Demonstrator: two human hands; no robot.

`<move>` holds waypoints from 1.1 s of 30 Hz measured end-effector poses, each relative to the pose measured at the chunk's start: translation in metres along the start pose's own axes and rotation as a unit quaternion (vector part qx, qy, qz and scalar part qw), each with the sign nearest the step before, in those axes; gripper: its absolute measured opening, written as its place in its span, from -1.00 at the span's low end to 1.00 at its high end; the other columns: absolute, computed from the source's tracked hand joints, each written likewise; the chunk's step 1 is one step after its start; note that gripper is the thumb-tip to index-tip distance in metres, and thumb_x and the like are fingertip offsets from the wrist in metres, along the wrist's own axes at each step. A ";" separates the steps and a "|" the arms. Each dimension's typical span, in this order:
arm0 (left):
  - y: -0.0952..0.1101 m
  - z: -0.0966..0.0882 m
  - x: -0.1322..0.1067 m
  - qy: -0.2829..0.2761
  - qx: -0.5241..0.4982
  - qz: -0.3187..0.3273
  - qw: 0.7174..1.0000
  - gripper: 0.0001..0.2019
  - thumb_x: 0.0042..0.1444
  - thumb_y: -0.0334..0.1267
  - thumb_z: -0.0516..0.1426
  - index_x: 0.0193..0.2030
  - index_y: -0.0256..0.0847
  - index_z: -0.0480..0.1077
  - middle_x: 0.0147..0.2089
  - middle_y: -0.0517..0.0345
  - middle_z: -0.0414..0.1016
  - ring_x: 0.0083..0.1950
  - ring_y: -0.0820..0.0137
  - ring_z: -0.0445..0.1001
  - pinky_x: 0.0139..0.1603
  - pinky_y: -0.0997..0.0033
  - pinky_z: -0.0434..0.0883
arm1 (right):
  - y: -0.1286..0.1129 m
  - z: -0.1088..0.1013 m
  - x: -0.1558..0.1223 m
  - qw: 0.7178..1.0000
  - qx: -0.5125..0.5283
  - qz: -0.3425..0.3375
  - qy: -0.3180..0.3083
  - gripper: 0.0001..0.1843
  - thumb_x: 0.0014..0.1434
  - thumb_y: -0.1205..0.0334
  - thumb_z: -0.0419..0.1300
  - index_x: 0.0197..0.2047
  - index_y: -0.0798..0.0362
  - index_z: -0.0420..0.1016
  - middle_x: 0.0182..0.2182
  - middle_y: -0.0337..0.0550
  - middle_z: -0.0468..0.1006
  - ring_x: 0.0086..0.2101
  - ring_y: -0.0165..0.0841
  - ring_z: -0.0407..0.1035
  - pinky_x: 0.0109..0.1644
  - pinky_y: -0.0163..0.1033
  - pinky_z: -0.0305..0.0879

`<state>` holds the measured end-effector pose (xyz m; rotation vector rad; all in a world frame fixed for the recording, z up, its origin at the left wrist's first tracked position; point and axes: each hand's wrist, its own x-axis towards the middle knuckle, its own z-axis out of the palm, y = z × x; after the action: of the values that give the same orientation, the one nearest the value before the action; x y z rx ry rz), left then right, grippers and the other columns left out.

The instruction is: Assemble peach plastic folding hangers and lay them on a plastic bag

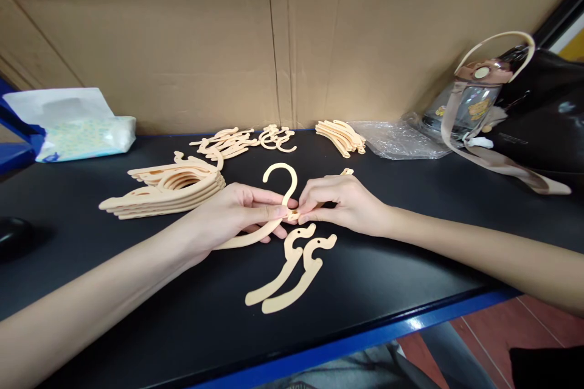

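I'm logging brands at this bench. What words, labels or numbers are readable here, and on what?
Nothing is legible.
Black bag: small pale logo, too blurred to read.
Water bottle: yellow print, too small to read.
Tissue pack: pattern only, no readable words.
Hanger: no marking visible.

No words, numbers or brand names can be read. The black bag [542, 127], far right on the bench, carries a short pale line of lettering [511, 138], too small to make out. The bottle [460, 103] beside it bears a yellow print, blurred. The tissue pack [86, 137], far left, shows only a speckled pattern. The hanger [280, 177] in the middle shows no lettering.
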<state>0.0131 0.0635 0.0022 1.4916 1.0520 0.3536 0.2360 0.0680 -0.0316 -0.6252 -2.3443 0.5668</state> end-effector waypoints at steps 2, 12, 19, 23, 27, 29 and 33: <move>0.000 0.000 0.000 0.008 0.003 0.010 1.000 -0.77 0.08 -0.08 0.24 -0.11 0.01 0.56 -0.26 0.22 0.65 -0.18 0.39 0.59 -0.23 0.58 0.47 | -0.002 -0.001 0.001 1.000 0.013 0.017 0.005 -0.89 0.19 0.24 0.24 -0.33 0.09 0.55 -0.37 -0.21 0.53 -0.37 -0.44 0.41 -0.28 -0.33 0.27; -0.001 0.003 0.000 0.041 0.059 0.055 0.996 -0.78 0.13 -0.09 0.19 -0.15 -0.06 0.58 -0.40 0.25 0.60 -0.33 0.47 0.53 -0.23 0.57 0.45 | -0.005 0.001 0.002 0.996 0.037 0.079 0.027 -0.87 0.15 0.22 0.28 -0.34 0.11 0.55 -0.37 -0.21 0.53 -0.39 -0.45 0.41 -0.32 -0.36 0.28; -0.001 0.011 0.000 0.096 0.148 0.128 0.976 -0.70 0.19 -0.07 0.10 -0.07 -0.14 0.52 -0.31 0.21 0.58 -0.25 0.37 0.53 -0.29 0.50 0.44 | -0.009 0.002 0.005 0.990 0.032 0.125 0.061 -0.89 0.16 0.23 0.26 -0.35 0.09 0.47 -0.35 -0.25 0.54 -0.35 -0.46 0.42 -0.29 -0.37 0.30; -0.004 0.012 -0.001 0.119 0.128 0.115 0.978 -0.58 0.17 -0.05 0.10 0.12 -0.19 0.39 -0.08 0.13 0.57 -0.17 0.33 0.55 -0.24 0.45 0.47 | -0.003 -0.002 0.004 0.974 -0.015 0.186 0.128 -0.79 0.18 0.12 0.22 -0.37 0.09 0.44 -0.47 -0.29 0.48 -0.48 -0.50 0.32 -0.43 -0.37 0.18; -0.005 0.008 -0.004 0.153 0.216 0.116 0.957 -0.62 0.20 -0.04 0.08 0.08 -0.16 0.42 -0.10 0.16 0.57 -0.13 0.32 0.51 -0.12 0.38 0.43 | 0.010 -0.012 0.003 0.954 -0.045 0.241 0.175 -0.79 0.13 0.12 0.22 -0.39 0.09 0.43 -0.46 -0.25 0.51 -0.48 -0.46 0.31 -0.42 -0.33 0.17; -0.007 0.006 -0.006 0.179 0.302 0.152 0.924 -0.66 0.23 -0.04 0.05 0.02 -0.12 0.45 -0.07 0.17 0.54 -0.11 0.30 0.48 -0.10 0.36 0.39 | 0.015 -0.018 0.002 0.946 -0.056 0.264 0.177 -0.81 0.10 0.13 0.22 -0.41 0.10 0.44 -0.46 -0.22 0.52 -0.46 -0.42 0.34 -0.38 -0.29 0.21; -0.010 0.005 -0.005 0.179 0.386 0.197 0.883 -0.68 0.27 -0.08 -0.01 0.01 -0.09 0.45 -0.06 0.15 0.47 -0.16 0.32 0.44 -0.18 0.35 0.36 | 0.017 -0.025 0.003 0.933 -0.113 0.293 0.177 -0.86 0.04 0.20 0.22 -0.45 0.10 0.46 -0.51 -0.22 0.50 -0.47 -0.40 0.32 -0.38 -0.26 0.20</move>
<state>0.0096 0.0552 -0.0063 2.4471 1.2517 0.5467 0.2559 0.0885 -0.0215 -1.4322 -1.8766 0.3898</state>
